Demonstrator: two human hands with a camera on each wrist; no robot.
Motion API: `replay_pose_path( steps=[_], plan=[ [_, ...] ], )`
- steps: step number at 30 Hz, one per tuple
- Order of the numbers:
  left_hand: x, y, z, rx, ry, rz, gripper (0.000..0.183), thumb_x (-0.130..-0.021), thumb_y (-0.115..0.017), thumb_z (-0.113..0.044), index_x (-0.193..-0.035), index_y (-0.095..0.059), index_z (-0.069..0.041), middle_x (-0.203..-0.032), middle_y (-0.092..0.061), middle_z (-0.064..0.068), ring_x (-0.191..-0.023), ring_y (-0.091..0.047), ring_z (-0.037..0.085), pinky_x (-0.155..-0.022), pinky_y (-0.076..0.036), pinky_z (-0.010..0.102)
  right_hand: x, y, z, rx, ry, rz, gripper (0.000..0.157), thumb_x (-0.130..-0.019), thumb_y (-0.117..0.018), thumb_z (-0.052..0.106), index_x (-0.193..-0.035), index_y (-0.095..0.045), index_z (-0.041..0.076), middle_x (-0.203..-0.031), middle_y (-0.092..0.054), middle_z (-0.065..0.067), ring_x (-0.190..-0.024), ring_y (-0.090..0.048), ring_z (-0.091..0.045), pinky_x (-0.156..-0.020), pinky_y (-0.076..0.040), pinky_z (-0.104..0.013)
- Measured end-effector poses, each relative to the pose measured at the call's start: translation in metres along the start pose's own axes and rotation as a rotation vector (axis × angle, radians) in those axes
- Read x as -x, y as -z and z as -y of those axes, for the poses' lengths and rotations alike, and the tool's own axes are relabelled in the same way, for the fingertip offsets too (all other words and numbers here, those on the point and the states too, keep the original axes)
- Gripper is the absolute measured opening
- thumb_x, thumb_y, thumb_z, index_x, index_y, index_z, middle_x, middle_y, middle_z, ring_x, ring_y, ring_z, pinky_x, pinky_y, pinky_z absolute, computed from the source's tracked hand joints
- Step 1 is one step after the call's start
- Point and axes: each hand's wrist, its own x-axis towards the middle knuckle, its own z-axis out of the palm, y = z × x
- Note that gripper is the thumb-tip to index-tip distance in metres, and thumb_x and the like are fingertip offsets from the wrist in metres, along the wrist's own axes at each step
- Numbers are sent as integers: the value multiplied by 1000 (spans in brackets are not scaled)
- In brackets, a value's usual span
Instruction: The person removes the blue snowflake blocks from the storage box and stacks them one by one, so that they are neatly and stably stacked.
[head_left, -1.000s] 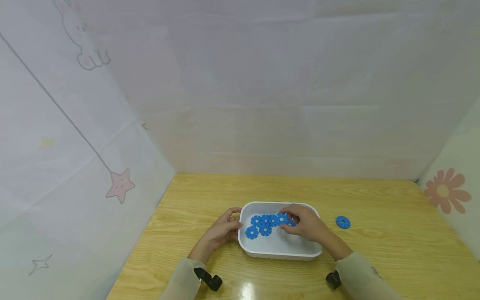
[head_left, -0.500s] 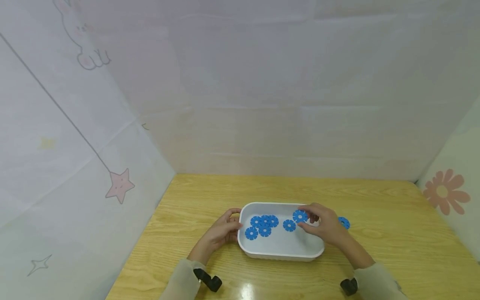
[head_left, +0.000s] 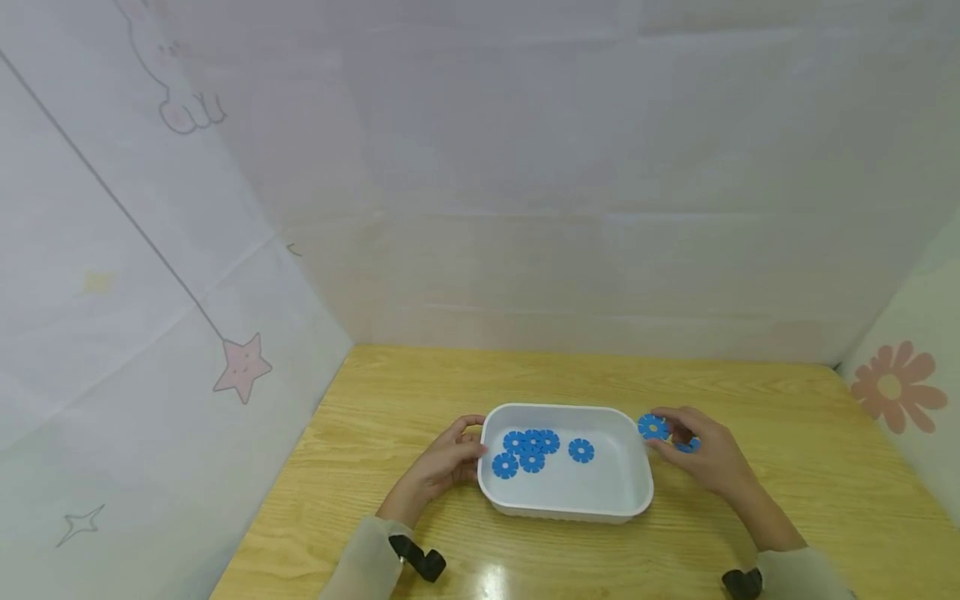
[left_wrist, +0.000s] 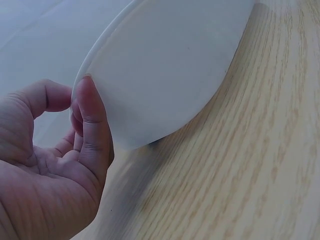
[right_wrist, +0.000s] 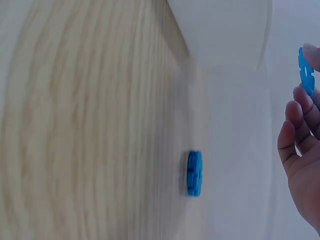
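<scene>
A white plastic tub [head_left: 566, 500] stands on the table with several blue notched interlocking discs [head_left: 532, 461] lying flat inside, mostly overlapping at its left. One disc [head_left: 581, 451] lies apart from that group. My left hand [head_left: 444, 460] grips the tub's left end; in the left wrist view its fingertips [left_wrist: 87, 90] are at the rim. Beyond the tub's right end, my right hand [head_left: 701, 450] pinches a blue disc [head_left: 653, 427] between thumb and fingers, raised above the table. Below it, blue disc material [right_wrist: 195, 173] rests on the wood, partly hidden by the hand in the head view.
The wooden table [head_left: 465, 375] runs back to a pale cloth wall [head_left: 570, 208]. Printed cloth also hangs at the left and right sides. Each wrist carries a black strap-mounted device [head_left: 420, 560].
My right hand has lifted a blue disc from the group in the tub and carried it right, past the rim, over the disc on the table. The left hand stays put.
</scene>
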Motion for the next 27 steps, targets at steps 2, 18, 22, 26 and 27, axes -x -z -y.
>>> replay_pose_path(
  steps=[2,18,22,26,27],
  plan=[
    [-1,0,0,4,3,-2,60,-91,-61,-3,-146,-37,-8,-112,-64,19,-72,-65,15,-59,-56,26,3,4,-5,15,-16,-5,39,-83,-83,15,-120,-70,11,-88,-60,10,-76,-56,-11,-65,-53,-30],
    [1,-1,-2,9,-1,16,60,-93,-59,-2,-147,-34,-6,-116,-64,20,-77,-67,15,-62,-58,27,16,25,-39,20,-143,19,40,-87,-80,20,-124,-68,10,-94,-64,1,-81,-55,0,-68,-51,-20],
    [2,0,-2,5,-8,15,59,-93,-60,-3,-147,-35,-7,-116,-64,19,-76,-67,15,-62,-57,26,19,26,-50,18,-183,65,42,-90,-77,23,-127,-66,6,-94,-63,0,-81,-55,0,-68,-51,-21],
    [2,0,-1,2,-12,17,60,-93,-61,-3,-147,-36,-6,-114,-65,19,-75,-66,15,-61,-57,25,21,28,-60,34,-237,113,45,-93,-74,30,-130,-64,7,-99,-65,-1,-84,-55,-1,-70,-52,-22],
    [2,0,-1,4,-11,18,60,-93,-61,-3,-147,-35,-6,-114,-65,19,-75,-66,15,-61,-57,26,22,28,-62,39,-250,121,46,-93,-74,31,-131,-64,8,-100,-65,-2,-85,-55,-1,-71,-52,-22]
  ],
)
